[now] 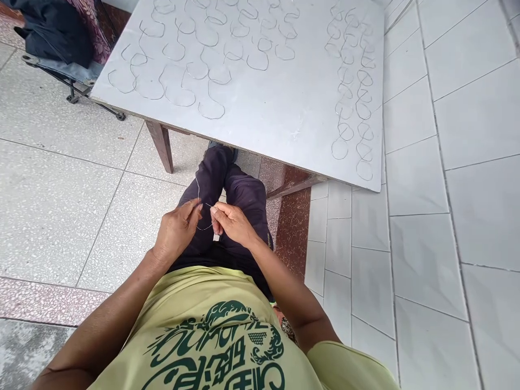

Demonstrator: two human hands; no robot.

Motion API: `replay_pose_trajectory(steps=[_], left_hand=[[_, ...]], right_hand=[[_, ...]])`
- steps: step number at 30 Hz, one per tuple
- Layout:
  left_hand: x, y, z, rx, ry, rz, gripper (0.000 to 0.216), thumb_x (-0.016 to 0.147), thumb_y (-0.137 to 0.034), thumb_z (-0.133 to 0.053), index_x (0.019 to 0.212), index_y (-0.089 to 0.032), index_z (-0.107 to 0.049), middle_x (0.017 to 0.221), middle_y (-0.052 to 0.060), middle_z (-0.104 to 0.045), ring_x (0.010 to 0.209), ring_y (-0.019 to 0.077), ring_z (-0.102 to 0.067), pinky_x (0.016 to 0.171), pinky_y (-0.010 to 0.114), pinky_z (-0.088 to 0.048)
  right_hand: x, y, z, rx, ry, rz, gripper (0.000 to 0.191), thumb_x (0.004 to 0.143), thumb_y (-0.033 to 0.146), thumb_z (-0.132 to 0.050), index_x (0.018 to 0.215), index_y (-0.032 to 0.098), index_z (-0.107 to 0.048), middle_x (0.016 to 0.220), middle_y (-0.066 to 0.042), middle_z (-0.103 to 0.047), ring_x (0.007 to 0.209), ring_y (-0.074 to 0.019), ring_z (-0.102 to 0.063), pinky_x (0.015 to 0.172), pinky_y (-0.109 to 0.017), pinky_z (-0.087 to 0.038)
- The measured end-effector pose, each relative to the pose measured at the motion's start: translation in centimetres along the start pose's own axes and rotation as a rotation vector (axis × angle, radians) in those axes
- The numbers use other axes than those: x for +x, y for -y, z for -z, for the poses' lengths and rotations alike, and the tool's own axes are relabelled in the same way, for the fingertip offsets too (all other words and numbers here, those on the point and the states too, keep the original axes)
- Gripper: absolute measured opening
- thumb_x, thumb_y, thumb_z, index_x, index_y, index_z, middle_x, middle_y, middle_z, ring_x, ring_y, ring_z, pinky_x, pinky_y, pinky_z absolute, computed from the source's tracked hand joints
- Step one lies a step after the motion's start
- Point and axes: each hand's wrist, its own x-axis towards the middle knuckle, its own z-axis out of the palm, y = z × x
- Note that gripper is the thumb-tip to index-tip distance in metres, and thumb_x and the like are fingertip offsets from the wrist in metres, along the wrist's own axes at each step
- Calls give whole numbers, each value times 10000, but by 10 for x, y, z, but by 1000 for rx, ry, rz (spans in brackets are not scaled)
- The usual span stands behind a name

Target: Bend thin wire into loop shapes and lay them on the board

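Note:
A thin, curved wire is held above my lap between both hands. My left hand pinches it between thumb and fingers, with one end rising past the fingertips. My right hand is closed on another part of the wire, a short tip sticking out towards the left hand. Below, the wire bows in a loop from one hand to the other. Several similar bent wires, shaped in S-like curves, lie on the white tabletop in front of me.
Along the table's right side runs a column of overlapping wire loops. A folding chair with dark cloth stands at the far left. The white tiled wall rises close on the right. My legs reach under the table.

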Motion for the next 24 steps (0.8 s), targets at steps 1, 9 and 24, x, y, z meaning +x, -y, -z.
replay_pose_trajectory(steps=[1,9,24], left_hand=[[1,1,0,28,17,-16,296,955,-359,-662,1187,-212,-771,831,54,-742,748,225,-664,826,328,-480],[6,14,2,-16,71,-56,232,829,-190,-747,1058,-186,-779,681,45,-625,535,188,-462,616,306,-348],[-8,-5,2,-359,226,110,265,979,-374,-639,1181,-217,-709,736,14,-693,668,197,-627,695,301,-466]], right_hand=[[0,0,0,-15,6,-2,444,1054,530,-460,761,204,-536,586,44,-593,506,-98,-572,552,-210,-466],[3,-7,-1,-97,21,13,461,1071,528,-428,743,213,-504,578,45,-594,553,-98,-581,626,-204,-466],[6,-5,4,82,131,4,487,1016,628,-496,773,208,-527,560,52,-583,501,-107,-573,546,-214,-472]])
